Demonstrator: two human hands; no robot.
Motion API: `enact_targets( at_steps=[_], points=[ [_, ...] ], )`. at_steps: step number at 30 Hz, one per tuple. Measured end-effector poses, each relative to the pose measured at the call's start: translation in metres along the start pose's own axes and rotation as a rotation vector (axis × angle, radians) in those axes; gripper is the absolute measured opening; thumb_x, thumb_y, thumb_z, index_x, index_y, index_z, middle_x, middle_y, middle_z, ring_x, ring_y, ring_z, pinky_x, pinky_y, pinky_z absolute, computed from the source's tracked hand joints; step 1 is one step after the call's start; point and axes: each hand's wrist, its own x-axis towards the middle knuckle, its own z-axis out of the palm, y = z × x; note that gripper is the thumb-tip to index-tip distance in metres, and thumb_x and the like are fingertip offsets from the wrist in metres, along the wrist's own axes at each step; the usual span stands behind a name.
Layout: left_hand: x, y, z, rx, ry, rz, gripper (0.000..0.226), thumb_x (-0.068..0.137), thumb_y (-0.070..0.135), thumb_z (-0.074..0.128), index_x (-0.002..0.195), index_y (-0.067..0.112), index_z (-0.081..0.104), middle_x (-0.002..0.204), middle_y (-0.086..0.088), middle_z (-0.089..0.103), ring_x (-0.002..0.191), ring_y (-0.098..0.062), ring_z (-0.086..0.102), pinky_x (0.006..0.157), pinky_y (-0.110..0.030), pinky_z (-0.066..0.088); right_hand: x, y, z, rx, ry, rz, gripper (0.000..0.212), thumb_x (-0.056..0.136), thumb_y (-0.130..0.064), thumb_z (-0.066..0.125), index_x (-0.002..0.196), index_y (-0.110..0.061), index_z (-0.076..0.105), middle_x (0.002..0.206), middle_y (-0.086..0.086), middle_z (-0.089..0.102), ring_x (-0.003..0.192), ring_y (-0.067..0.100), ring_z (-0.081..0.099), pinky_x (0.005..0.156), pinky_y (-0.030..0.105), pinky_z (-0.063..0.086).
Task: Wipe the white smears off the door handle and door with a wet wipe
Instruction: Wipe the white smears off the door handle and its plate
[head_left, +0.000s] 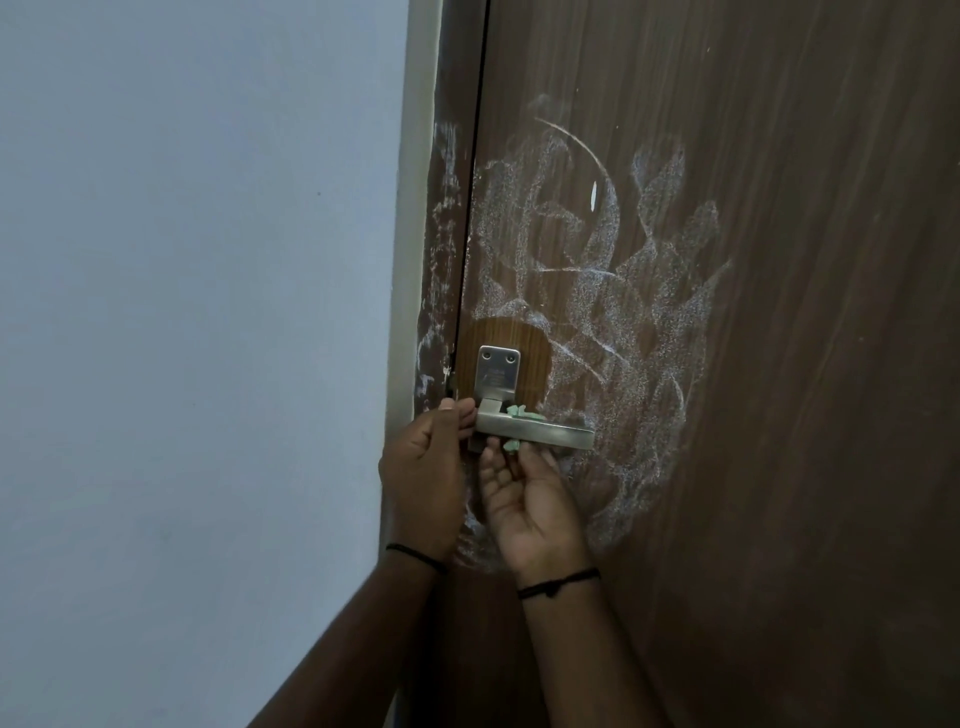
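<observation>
A metal lever door handle (550, 434) sticks out of a brown wooden door (805, 364), under its steel plate (497, 373). White smears (623, 291) cover the door above and right of the handle, and the frame strip (441, 249) at left. A clean oval patch of wood surrounds the plate. My left hand (423, 467) grips the handle's left end. My right hand (530, 499) reaches up from below, fingers behind the lever, holding a pale green wet wipe (524, 413) that shows above and below the bar. Most of the wipe is hidden behind the handle.
A pale blue-grey wall (197, 312) fills the left half of the view, meeting the light door frame (410, 260). More smears sit on the door below the handle, near my wrists. Black bands circle both wrists.
</observation>
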Motion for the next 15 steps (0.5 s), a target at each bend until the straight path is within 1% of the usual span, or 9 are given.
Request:
enact_targets(
  at_steps=[4, 6, 8, 9, 12, 13, 15],
  points=[
    [0.002, -0.004, -0.002, 0.009, -0.005, -0.008, 0.026, 0.101, 0.030, 0.052, 0.097, 0.023, 0.077, 0.091, 0.006, 0.078, 0.090, -0.012, 0.073, 0.079, -0.023, 0.059, 0.001, -0.013, -0.007, -0.071, 0.001, -0.035, 0.016, 0.099, -0.001, 0.048, 0.099, -0.004, 0.064, 0.076, 0.010, 0.072, 0.067, 0.016, 0.069, 0.056, 0.022, 0.058],
    [0.003, -0.004, -0.003, 0.003, -0.007, -0.012, 0.026, 0.101, 0.031, 0.053, 0.097, 0.023, 0.077, 0.092, 0.004, 0.078, 0.090, -0.014, 0.074, 0.080, -0.027, 0.060, -0.002, -0.022, -0.017, -0.022, -0.020, -0.057, 0.015, 0.098, -0.001, 0.049, 0.096, -0.003, 0.064, 0.074, 0.010, 0.071, 0.064, 0.015, 0.070, 0.057, 0.022, 0.059],
    [0.002, -0.002, -0.002, 0.012, -0.006, -0.015, 0.025, 0.101, 0.029, 0.052, 0.096, 0.025, 0.077, 0.093, 0.004, 0.077, 0.090, -0.014, 0.073, 0.082, -0.030, 0.059, -0.006, -0.032, -0.027, 0.042, -0.028, -0.093, 0.015, 0.098, -0.001, 0.048, 0.095, -0.004, 0.062, 0.079, 0.011, 0.069, 0.064, 0.015, 0.070, 0.058, 0.023, 0.059],
    [0.001, 0.000, -0.001, 0.021, -0.004, -0.015, 0.025, 0.101, 0.027, 0.052, 0.094, 0.026, 0.076, 0.092, 0.005, 0.077, 0.091, -0.013, 0.073, 0.082, -0.030, 0.058, -0.007, -0.036, -0.030, 0.064, -0.026, -0.112, 0.014, 0.098, -0.002, 0.048, 0.097, -0.005, 0.062, 0.081, 0.011, 0.068, 0.066, 0.015, 0.070, 0.060, 0.023, 0.060],
    [-0.005, 0.009, 0.003, 0.077, -0.010, 0.021, 0.026, 0.101, 0.022, 0.052, 0.091, 0.033, 0.074, 0.090, 0.009, 0.076, 0.091, -0.008, 0.071, 0.078, -0.022, 0.057, -0.011, -0.040, -0.034, 0.078, -0.002, -0.177, 0.016, 0.098, -0.003, 0.048, 0.104, -0.007, 0.062, 0.088, 0.009, 0.069, 0.072, 0.014, 0.068, 0.063, 0.022, 0.060],
    [-0.007, 0.012, 0.004, 0.109, -0.015, 0.049, 0.025, 0.101, 0.022, 0.051, 0.094, 0.031, 0.074, 0.091, 0.008, 0.076, 0.092, -0.008, 0.070, 0.078, -0.024, 0.057, -0.013, -0.042, -0.034, 0.075, 0.007, -0.203, 0.017, 0.099, -0.003, 0.048, 0.108, -0.007, 0.062, 0.090, 0.008, 0.068, 0.073, 0.013, 0.067, 0.063, 0.022, 0.059],
    [-0.012, 0.014, 0.004, 0.176, -0.026, 0.086, 0.023, 0.101, 0.022, 0.050, 0.104, 0.023, 0.074, 0.099, 0.004, 0.074, 0.096, -0.010, 0.067, 0.085, -0.033, 0.057, -0.017, -0.046, -0.034, 0.064, 0.029, -0.265, 0.019, 0.100, -0.004, 0.048, 0.113, -0.007, 0.061, 0.095, 0.008, 0.067, 0.076, 0.013, 0.064, 0.062, 0.022, 0.059]
  ],
)
